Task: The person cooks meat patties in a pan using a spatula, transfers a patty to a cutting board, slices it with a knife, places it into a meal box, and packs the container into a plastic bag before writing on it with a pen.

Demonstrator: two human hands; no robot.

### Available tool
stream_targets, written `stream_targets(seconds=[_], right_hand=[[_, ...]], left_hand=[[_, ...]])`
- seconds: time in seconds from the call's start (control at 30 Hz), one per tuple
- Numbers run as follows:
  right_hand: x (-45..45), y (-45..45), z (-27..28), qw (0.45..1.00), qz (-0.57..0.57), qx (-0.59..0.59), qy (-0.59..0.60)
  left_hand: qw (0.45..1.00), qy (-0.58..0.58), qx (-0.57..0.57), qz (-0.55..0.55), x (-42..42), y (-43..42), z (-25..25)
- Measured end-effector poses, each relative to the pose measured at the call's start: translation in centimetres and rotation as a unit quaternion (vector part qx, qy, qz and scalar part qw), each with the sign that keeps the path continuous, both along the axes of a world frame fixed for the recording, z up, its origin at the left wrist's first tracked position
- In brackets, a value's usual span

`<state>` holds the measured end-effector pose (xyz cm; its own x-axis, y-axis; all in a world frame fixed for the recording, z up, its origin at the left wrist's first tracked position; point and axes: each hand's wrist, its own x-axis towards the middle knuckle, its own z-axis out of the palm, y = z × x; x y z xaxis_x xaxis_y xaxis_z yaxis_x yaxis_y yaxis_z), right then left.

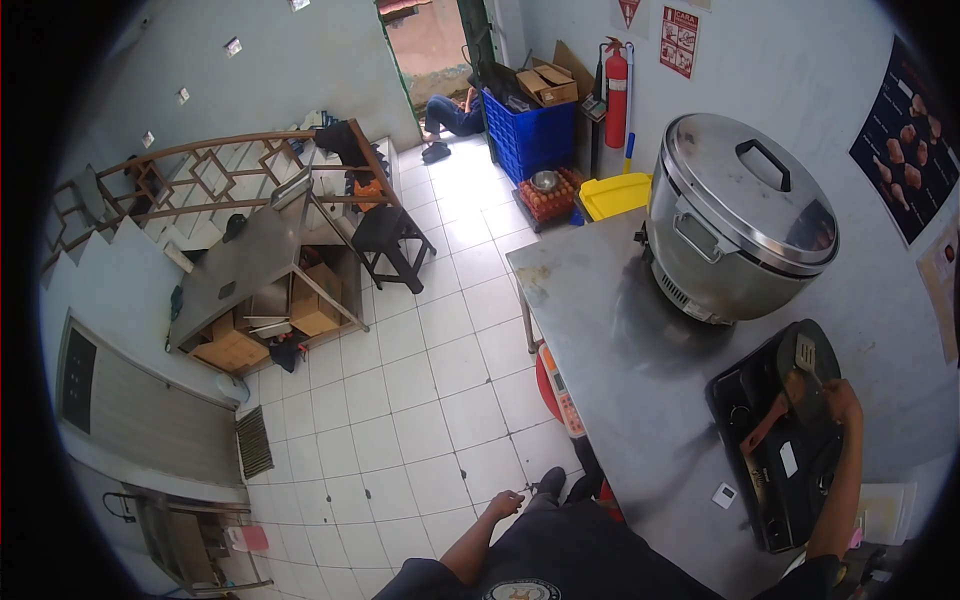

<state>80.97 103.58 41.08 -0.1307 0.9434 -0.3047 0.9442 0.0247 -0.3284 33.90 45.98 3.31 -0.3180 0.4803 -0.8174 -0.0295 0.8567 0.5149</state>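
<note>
My right hand (pixel 845 402) is closed around the handle end of a slotted turner (pixel 806 352). The turner's metal head rests over a dark frying pan (pixel 823 345), where some brownish food or residue shows. A brown pan handle (pixel 766 424) points down and left from the pan. Under the pan lies a black portable gas stove (pixel 770 500) on the steel table. Away from the table, my left hand (pixel 506 503) hangs over the floor with its fingers curled in, and I see nothing in it.
A large steel rice cooker (pixel 690 250) stands on the steel table (pixel 600 300). Close to the stove lies a small white device (pixel 724 495). Beyond are a blue crate (pixel 530 135), eggs (pixel 550 200) and a black stool (pixel 390 240). A person (pixel 455 115) sits by the doorway.
</note>
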Motion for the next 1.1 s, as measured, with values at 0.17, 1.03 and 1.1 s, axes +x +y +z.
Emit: stream_targets(seconds=[0.17,1.03,1.1], right_hand=[[0.7,0.6,-0.7,1.000,-0.002,0.006,0.005],[2.6,6.0,-3.8,0.998,-0.009,-0.049,-0.042],[1.1,4.4,-2.0,0.998,-0.005,-0.062,-0.031]], left_hand=[[1.000,0.009,0.013,-0.010,0.2,-0.2,-0.5],[0.995,0.086,0.010,-0.052,-1.0,-5.7,-1.9],[0.990,0.114,0.025,-0.081,-1.1,-6.3,-1.5]])
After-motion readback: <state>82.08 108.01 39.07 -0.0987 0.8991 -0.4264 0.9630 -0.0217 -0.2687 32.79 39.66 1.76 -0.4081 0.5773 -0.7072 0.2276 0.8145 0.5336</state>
